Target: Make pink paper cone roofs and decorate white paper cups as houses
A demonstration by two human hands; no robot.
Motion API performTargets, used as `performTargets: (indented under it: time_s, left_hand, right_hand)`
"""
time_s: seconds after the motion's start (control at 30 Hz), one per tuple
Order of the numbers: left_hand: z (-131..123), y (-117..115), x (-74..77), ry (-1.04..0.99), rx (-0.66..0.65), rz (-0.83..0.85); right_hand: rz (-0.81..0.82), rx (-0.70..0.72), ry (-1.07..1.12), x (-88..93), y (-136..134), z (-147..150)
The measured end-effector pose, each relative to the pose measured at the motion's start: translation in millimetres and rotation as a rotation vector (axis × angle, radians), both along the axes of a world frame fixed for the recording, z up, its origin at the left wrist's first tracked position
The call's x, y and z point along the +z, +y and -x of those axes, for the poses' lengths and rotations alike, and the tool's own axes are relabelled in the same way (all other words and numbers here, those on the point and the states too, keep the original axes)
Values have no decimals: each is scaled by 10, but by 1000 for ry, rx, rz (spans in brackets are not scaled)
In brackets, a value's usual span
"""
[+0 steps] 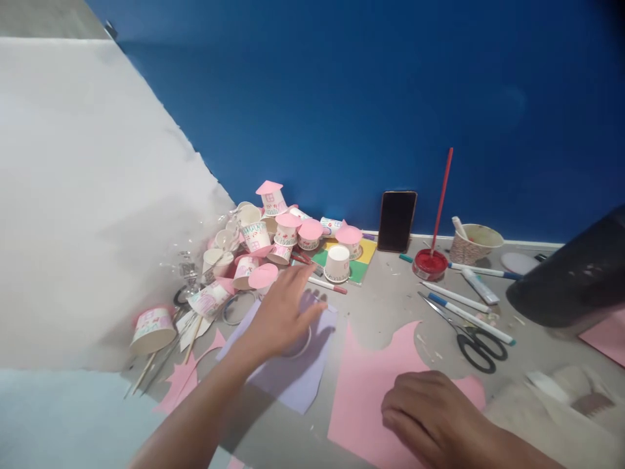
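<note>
My left hand point(286, 311) reaches over a sheet of purple paper point(297, 384), fingers stretched out and thumb apart, with nothing in its grasp. Under it shows part of a round rim point(300, 348), mostly hidden by the hand. Just beyond the fingertips stands an upside-down white paper cup point(337, 262) with drawn patterns. My right hand point(430, 413) rests with curled fingers on a pink sheet of paper point(371, 391) that has curved pieces cut out of its top edge. Whatever those fingers may hold is hidden.
Decorated paper cups with pink cone roofs point(288, 228) crowd the left back. A phone point(398, 220) leans on the blue wall. To the right lie scissors point(471, 339), markers point(469, 316), a red pot point(430, 264) with an upright stick, a paper cup point(476, 242) and a dark cylinder point(566, 280).
</note>
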State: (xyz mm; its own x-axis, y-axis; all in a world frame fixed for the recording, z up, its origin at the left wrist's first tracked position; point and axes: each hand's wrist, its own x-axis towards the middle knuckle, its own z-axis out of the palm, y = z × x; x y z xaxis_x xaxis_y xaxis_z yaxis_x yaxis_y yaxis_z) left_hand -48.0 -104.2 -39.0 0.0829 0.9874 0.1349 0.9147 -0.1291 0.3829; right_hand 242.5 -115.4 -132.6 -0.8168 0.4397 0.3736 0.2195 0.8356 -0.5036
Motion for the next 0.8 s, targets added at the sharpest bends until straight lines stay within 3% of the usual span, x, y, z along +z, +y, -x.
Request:
performTargets:
  time_s: [0.13,0.3,0.47,0.63,0.8]
  left_hand:
    - [-147,616,149,32,22,-58]
    - [-191,1040,75,83,49,24]
    - [-128,1101,-39,27,34,32]
    - [-60,1014,78,-106,42,37]
    - [-21,746,171,-587,-17,113]
  right_hand:
    - [32,-11,-42,57,1,-11]
    - [64,-33,-82,88,-4,-26]
    - [65,-29,-102,97,3,-19]
    - [107,-22,-85,130,25,-23]
    - [88,-82,-45,115,54,-31]
